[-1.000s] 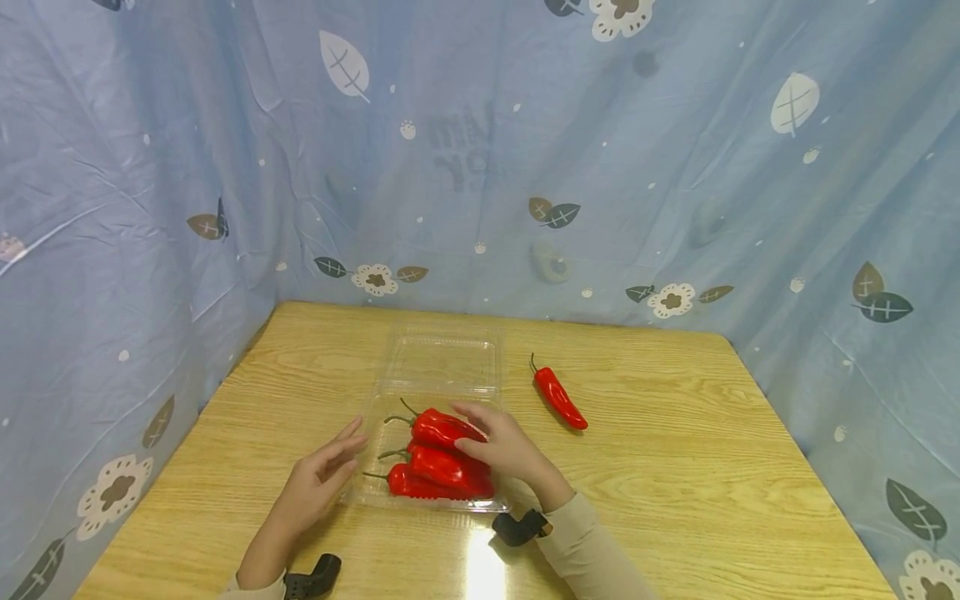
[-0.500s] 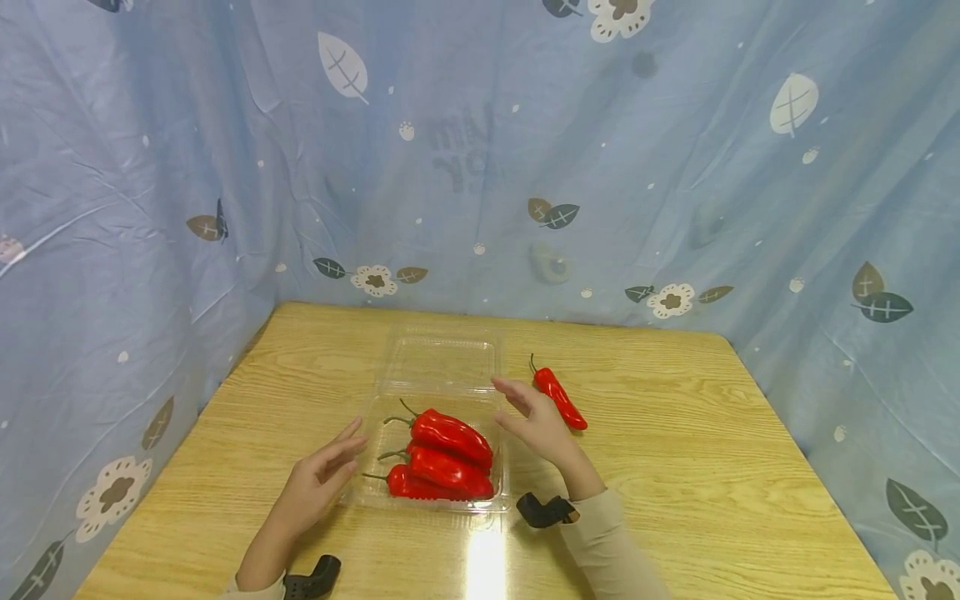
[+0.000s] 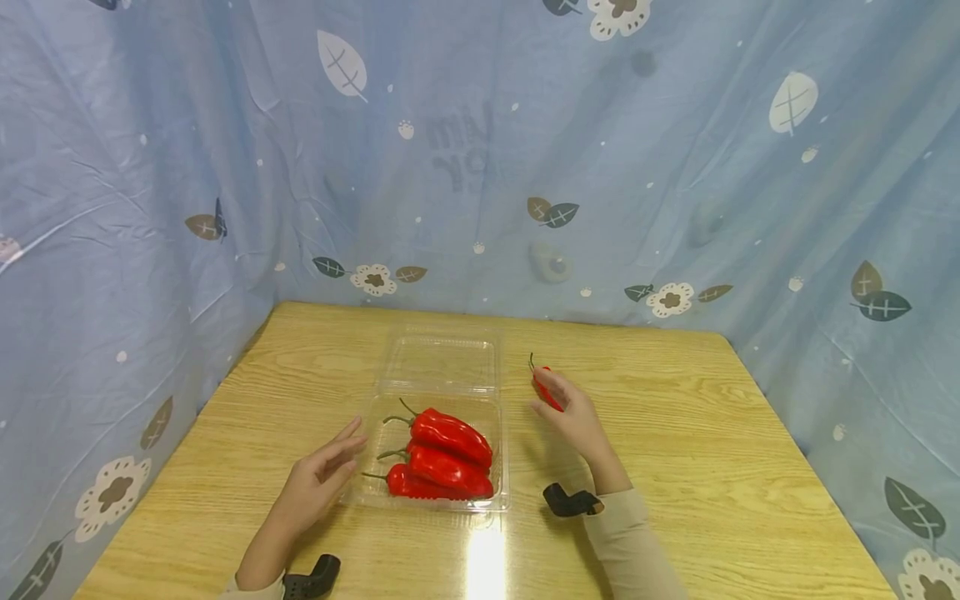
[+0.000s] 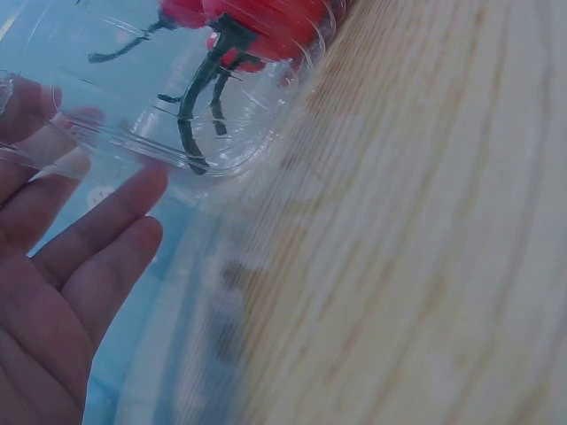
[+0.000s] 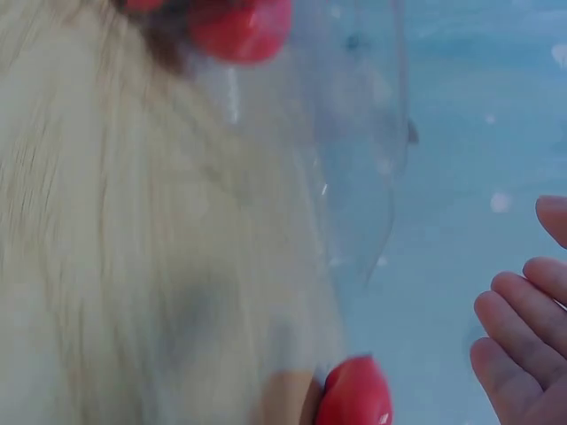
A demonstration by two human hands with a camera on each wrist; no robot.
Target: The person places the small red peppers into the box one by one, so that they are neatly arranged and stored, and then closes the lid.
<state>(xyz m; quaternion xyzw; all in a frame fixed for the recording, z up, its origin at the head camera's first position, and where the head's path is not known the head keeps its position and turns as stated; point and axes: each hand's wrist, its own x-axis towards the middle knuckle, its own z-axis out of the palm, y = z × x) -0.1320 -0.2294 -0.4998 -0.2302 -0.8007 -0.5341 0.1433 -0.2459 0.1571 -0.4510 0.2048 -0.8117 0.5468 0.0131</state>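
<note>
Several red peppers [image 3: 450, 467] with green stems lie stacked in a clear plastic clamshell box [image 3: 504, 450], its lid [image 3: 442, 362] folded back behind it. Fingers extended, my left hand [image 3: 318, 483] is at the box's left side; in the left wrist view its fingertips [image 4: 146, 186] are close to the wall, and I cannot tell if they touch. My right hand [image 3: 577, 421] hovers over a single red pepper [image 3: 546, 392] right of the box and hides its lower end. In the right wrist view that hand's fingers [image 5: 514, 328] are relaxed and hold nothing.
The wooden table [image 3: 712, 467] has a blue patterned curtain [image 3: 480, 150] along its back and sides. Black wrist camera mounts [image 3: 570, 502] are strapped near both cuffs.
From above the peppers in the box, my right hand has moved right to the single pepper, leaving the stacked ones in place. The left hand stays where it was.
</note>
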